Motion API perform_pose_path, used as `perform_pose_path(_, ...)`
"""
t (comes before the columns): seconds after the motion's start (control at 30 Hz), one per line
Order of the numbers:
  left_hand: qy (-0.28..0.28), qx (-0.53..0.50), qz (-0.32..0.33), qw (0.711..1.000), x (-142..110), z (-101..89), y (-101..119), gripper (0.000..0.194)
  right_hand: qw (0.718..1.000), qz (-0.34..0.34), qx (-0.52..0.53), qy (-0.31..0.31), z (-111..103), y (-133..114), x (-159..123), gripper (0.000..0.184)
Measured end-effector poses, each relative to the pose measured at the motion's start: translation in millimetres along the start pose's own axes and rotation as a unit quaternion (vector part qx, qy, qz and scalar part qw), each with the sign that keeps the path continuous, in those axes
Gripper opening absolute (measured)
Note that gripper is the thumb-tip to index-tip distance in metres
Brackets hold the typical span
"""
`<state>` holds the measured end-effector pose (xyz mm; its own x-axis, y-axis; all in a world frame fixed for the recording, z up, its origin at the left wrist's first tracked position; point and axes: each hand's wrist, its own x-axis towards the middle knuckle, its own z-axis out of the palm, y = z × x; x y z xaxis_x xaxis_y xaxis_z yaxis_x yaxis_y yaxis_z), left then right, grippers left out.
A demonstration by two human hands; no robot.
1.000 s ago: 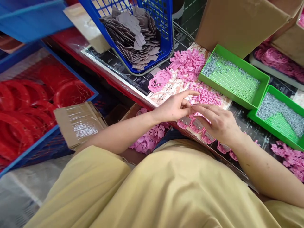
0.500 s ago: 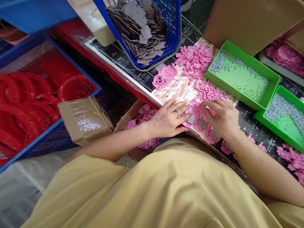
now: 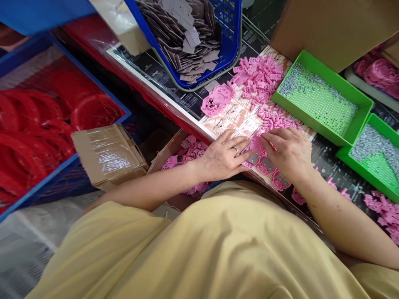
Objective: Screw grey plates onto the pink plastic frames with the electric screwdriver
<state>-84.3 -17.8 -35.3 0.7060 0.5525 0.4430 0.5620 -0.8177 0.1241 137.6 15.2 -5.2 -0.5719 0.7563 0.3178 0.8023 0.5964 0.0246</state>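
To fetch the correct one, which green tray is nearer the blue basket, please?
The upper-left green tray, beside the large cardboard box; the other green tray sits lower right.

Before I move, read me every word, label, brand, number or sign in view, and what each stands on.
No text is legible.
Black table covering: white print, too small to read.
Pale sheet at lower left: dark marks like print, too blurred to read.

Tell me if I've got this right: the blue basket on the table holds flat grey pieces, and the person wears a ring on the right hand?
Not quite: the head view shows the ring on the left hand. The blue basket on the table does hold flat grey pieces.
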Motion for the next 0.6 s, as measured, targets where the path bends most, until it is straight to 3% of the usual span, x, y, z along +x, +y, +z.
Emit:
perform_pose_path(0.17, -0.021, -0.026, -0.011, 0.999, 0, 0.4, 0, 0.036, 0.997, -0.015, -0.046, -0.065, -8, -12, 1, 0.019)
perform_pose_path(0.4, -0.02, -0.039, -0.011, 0.999, 2, -0.4, -1, 0.037, 0.987, -0.058, -0.112, -0.102, -20, -26, 8, 0.025)
perform_pose_path(0.6, -0.011, -0.017, 0.006, 1.0, 3, 0.4, -3, 0.038, 0.99, -0.023, -0.092, -0.107, -12, -27, 10, 0.026)
